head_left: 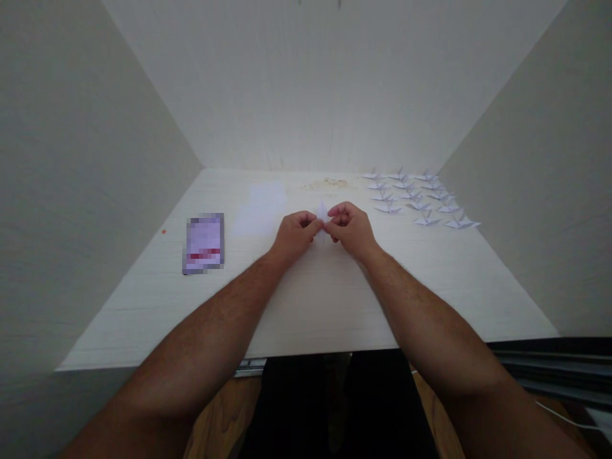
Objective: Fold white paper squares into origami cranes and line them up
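Note:
A small piece of folded white paper [322,209] is pinched between my two hands over the middle of the table. Its pointed tip rises above my fingers, while its lower part is mostly hidden by them. My left hand [299,234] grips the paper's left side between thumb and fingers. From the other side, my right hand [350,231] holds it with thumb and index finger, the fingertips of both hands almost meeting. Several white origami cranes [421,205] stand in rows to the right, apart from my hands.
A blurred-out purple rectangular item [204,243] lies on the white table [306,299] at the left. White paper sheets [262,203] rest behind my left hand. Walls [306,95] enclose the back and both sides. A tiny orange spot [164,231] marks the left edge.

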